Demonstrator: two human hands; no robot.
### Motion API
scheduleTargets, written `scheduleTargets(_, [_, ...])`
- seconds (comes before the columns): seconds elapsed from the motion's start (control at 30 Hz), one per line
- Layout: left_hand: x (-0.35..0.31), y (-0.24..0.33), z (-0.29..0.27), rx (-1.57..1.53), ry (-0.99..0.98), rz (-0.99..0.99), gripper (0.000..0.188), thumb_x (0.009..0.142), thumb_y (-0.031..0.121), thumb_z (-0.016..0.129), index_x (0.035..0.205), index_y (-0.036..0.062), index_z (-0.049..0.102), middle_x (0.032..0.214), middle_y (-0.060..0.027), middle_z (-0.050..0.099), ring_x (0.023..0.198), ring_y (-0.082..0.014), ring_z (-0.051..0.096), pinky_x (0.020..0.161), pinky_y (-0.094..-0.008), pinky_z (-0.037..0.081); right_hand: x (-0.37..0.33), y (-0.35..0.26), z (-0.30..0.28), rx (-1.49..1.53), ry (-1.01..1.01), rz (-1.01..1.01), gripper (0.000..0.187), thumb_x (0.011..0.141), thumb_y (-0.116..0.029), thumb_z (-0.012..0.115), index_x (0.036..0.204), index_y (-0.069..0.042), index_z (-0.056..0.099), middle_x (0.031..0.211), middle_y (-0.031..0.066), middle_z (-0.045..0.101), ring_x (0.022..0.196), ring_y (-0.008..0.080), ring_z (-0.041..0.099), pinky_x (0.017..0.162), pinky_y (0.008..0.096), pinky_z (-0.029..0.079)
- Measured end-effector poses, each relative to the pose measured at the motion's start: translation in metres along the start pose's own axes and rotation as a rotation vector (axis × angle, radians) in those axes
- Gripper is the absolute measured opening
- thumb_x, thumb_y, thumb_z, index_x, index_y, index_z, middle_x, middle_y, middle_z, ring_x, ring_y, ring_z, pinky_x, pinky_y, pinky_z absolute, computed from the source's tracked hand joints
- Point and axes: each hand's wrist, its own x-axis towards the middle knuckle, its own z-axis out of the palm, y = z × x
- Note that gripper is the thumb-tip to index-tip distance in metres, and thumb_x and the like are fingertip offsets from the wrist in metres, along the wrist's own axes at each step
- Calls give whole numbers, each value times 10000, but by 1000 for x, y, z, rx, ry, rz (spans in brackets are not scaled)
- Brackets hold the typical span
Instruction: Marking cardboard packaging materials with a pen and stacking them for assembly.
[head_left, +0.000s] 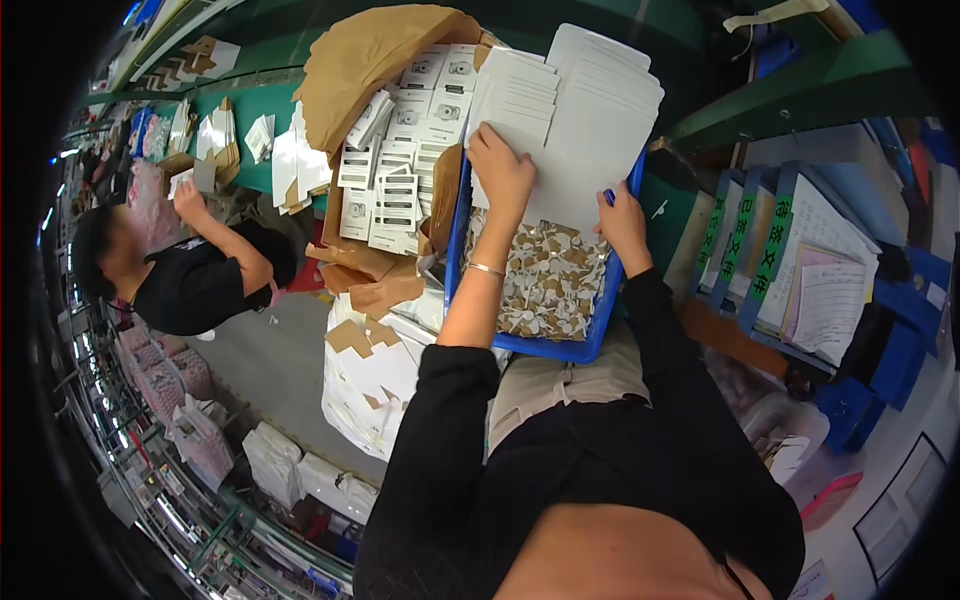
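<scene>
Head view: one work area, seen from above.

Left hand (503, 168) — laid over the lower end of the left stack of white cards (512, 95), fingers bent, thumb toward the right; whether the grip pinches a card cannot be told.

Right hand (622, 222) — grip narrow, closed about a small blue object (609, 197), its kind too small to tell; located at the tray's right edge, beside the larger stack of white cards (600, 110).

White cards: two stacks side by side, edges fanned in steps, lying over the upper part of the tray.

Blue tray (590, 348): one, just before the person's waist; its nearer part filled with small white and brown card scraps (545, 285).

Brown carton (333, 215): one, left of the tray, with brown paper (375, 50) folded up at its far side; contents, many small white boxes (395, 190), some loosely piled.

White bag (375, 420): one, below the carton, cardboard pieces on top.

Green counter (255, 172): at left, bearing flat cards.

Co-worker (205, 280): black top, handling a small box.

Blue file holders (745, 300): right side, with papers.
</scene>
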Motion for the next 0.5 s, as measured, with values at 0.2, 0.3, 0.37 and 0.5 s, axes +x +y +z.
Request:
scheduleTargets(0.2, [1, 7, -1, -99, 17, -293, 711, 614, 98, 697, 1204, -68, 337, 1092, -235, 410, 970, -365, 388, 891, -429, 330, -7, 5, 2, 205, 51, -54, 448, 871, -174, 474, 1256, 27, 361, 772, 130, 572, 423, 183, 565, 434, 251, 416])
scheduleTargets(0.3, [-8, 19, -13, -147, 71, -272, 709, 605, 85, 700, 1203, -60, 348, 1071, -215, 408, 971, -344, 376, 882, -416, 324, -6, 8, 0, 291, 27, -65, 425, 873, -151, 463, 1253, 14, 366, 810, 127, 574, 432, 177, 564, 431, 242, 416])
scheduleTargets(0.37, [-15, 28, -23, -158, 89, -271, 708, 602, 81, 701, 1203, -58, 352, 1064, -208, 408, 971, -336, 372, 879, -412, 323, -8, 9, 0, 317, 11, -66, 418, 874, -144, 460, 1252, 10, 368, 823, 126, 574, 435, 175, 564, 429, 239, 416])
scheduleTargets(0.5, [-36, 49, -37, -69, 96, -121, 656, 606, -10, 625, 1204, -58, 360, 1107, -214, 374, 960, -331, 367, 881, -401, 299, -11, 8, 1, 528, 45, -113, 400, 873, -112, 451, 1252, -8, 374, 894, 117, 568, 446, 174, 561, 428, 231, 424])
